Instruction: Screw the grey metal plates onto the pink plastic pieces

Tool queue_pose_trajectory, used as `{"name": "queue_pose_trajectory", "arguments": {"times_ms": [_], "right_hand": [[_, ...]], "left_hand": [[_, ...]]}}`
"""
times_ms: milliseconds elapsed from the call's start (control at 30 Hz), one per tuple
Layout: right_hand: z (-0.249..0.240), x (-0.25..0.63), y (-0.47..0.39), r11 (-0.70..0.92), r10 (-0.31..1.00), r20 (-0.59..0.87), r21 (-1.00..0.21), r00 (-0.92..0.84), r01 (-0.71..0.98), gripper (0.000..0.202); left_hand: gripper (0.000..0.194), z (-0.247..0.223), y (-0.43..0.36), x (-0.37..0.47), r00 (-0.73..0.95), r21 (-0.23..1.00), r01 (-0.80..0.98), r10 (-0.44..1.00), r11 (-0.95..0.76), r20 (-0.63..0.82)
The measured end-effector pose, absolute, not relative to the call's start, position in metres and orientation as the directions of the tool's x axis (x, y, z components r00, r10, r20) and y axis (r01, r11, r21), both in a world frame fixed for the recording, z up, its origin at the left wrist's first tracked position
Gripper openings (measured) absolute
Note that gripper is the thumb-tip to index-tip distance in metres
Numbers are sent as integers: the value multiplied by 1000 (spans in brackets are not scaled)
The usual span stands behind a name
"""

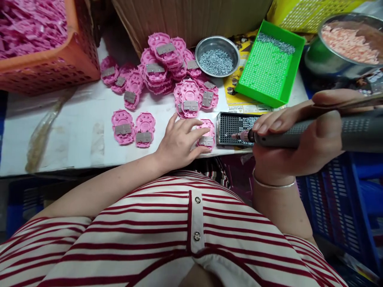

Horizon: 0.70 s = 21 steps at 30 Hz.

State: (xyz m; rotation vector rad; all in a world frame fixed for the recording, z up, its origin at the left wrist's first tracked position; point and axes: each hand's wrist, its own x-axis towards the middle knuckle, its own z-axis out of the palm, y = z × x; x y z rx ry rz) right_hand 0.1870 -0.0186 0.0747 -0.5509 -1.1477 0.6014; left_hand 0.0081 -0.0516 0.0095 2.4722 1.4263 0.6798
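Observation:
My right hand (302, 135) is wrapped around a grey electric screwdriver (284, 133). Its bit points left, over a black perforated screw tray (226, 125) with small screws in it. My left hand (181, 139) rests on the table edge, thumb and fingers around a pink plastic casing (209, 124) that carries a metal plate (206, 141). Two more pink casings with plates, one on the left (122, 119) and one beside it (145, 121), lie to the left of this hand. Beyond my hands, several such casings are piled in a heap (158, 67).
A metal bowl of screws (217, 59) and a green perforated tray (263, 67) stand behind the screw tray. An orange basket (80, 48) of pink parts is at far left. A steel pot (317, 59) of peach-coloured pieces stands at far right. Cardboard (191, 20) rises behind the heap.

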Motion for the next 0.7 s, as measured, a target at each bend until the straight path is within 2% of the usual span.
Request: {"name": "queue_pose_trajectory", "arguments": {"times_ms": [100,233,367,500,667,700], "right_hand": [[76,186,-21,718,695,670,-662,259,-214,10],[81,191,-21,749,663,693,-614,284,-249,14],[87,197,-24,760,647,719,-586,254,-281,15],[88,204,-26,750,661,700,-626,271,-214,14],[85,208,-24,760,649,707,-600,280,-249,13],[84,207,-25,761,649,703,-606,292,-233,12]], "left_hand": [[32,20,-39,17,424,414,732,837,-542,346],[30,32,-24,38,505,408,681,793,-608,340],[13,30,-22,52,518,440,651,786,-618,338],[14,24,-22,54,503,459,644,791,-612,348],[13,21,-20,55,470,465,675,820,-573,327],[19,21,-20,55,464,469,677,823,-568,327]]}}
